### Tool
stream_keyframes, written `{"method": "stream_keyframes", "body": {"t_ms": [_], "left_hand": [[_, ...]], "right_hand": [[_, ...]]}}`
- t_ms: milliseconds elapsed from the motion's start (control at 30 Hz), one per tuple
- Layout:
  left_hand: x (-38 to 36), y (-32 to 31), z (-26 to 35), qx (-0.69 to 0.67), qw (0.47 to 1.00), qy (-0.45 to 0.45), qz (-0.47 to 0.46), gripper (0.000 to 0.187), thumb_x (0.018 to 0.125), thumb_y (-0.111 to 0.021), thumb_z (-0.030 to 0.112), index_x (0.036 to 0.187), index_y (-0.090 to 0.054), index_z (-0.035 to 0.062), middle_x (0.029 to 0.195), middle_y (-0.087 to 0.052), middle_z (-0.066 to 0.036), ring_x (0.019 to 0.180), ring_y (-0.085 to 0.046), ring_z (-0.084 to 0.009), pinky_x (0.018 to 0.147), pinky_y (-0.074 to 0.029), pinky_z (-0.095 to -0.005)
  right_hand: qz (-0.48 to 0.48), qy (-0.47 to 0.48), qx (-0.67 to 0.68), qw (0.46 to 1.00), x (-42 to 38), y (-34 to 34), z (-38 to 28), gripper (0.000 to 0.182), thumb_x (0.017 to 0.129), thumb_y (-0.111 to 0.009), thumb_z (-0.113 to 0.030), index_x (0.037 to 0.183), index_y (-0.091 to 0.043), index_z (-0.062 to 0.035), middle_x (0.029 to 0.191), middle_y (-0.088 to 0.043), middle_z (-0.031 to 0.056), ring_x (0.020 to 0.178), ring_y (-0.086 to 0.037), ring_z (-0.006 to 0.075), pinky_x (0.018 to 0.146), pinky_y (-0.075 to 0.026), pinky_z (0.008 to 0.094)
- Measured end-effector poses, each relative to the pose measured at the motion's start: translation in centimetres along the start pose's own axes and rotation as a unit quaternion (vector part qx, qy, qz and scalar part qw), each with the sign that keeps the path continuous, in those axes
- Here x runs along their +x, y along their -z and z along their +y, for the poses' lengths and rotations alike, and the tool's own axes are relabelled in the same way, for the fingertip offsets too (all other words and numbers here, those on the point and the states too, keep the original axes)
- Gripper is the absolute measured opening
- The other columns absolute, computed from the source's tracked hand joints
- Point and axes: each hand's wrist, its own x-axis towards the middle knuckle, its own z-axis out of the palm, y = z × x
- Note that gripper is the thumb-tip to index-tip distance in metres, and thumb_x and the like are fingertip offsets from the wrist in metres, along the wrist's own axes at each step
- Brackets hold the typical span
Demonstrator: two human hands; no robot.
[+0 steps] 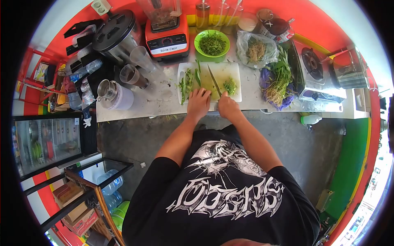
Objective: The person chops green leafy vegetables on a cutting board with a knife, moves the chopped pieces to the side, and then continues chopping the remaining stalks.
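My right hand (229, 107) is wrapped round the handle of a kitchen knife (214, 79), its long blade slanting up and left over the white cutting board (234, 67). Just left of the knife, my left hand (199, 101) rests on the board's near edge, fingers apart and stretched forward. Its fingertips are right at the lower end of a long green leaf piece (198, 75). Cut green stalks (186, 84) lie along the board's left side. To the right of the blade sits a small heap of finely chopped greens (230, 86).
Behind the board stands a lime-green bowl (197, 48) of chopped greens, beside a red blender (167, 43). A plastic bag of roots (257, 51), bundled leafy greens (279, 78) and a gas stove (314, 67) are on the right. Plastic cups (133, 76) and a jug (117, 96) stand left.
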Motion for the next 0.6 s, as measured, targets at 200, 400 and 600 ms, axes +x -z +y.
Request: {"method": "stream_keyframes", "body": {"t_ms": [200,400,600], "left_hand": [[0.0,0.0,0.0,-0.003,1.000,0.004,0.002,0.020,0.090,-0.062,0.015,0.110,-0.065,0.0133,0.102,-0.059,-0.005,0.099,-0.055,-0.0296,0.087,-0.042,-0.0451],[-0.1,-0.2,0.1,0.001,1.000,0.008,-0.007,0.021,0.090,-0.062,0.015,0.110,-0.065,0.0133,0.101,-0.059,-0.006,0.099,-0.055,-0.0292,0.088,-0.042,-0.0453],[-0.2,0.0,0.0,0.001,1.000,0.008,-0.004,0.021,0.089,-0.062,0.015,0.110,-0.065,0.0130,0.101,-0.059,-0.006,0.100,-0.055,-0.0289,0.088,-0.043,-0.0454]], "right_hand": [[-0.017,-0.027,-0.006,0.999,-1.1,-1.5,-0.4,0.032,0.092,-0.057,-0.009,0.117,-0.042,0.0035,0.107,-0.071,0.0300,0.105,-0.070,0.0414,0.090,-0.057,0.0469],[-0.035,0.010,-0.011,0.999,0.0,-0.1,-0.6,0.036,0.092,-0.060,-0.009,0.118,-0.040,0.0046,0.109,-0.069,0.0317,0.107,-0.070,0.0425,0.094,-0.056,0.0478],[-0.055,0.003,-0.004,0.998,-1.5,-1.1,-0.5,0.037,0.091,-0.056,-0.005,0.120,-0.039,0.0074,0.107,-0.068,0.0343,0.104,-0.069,0.0467,0.092,-0.055,0.0509]]}}
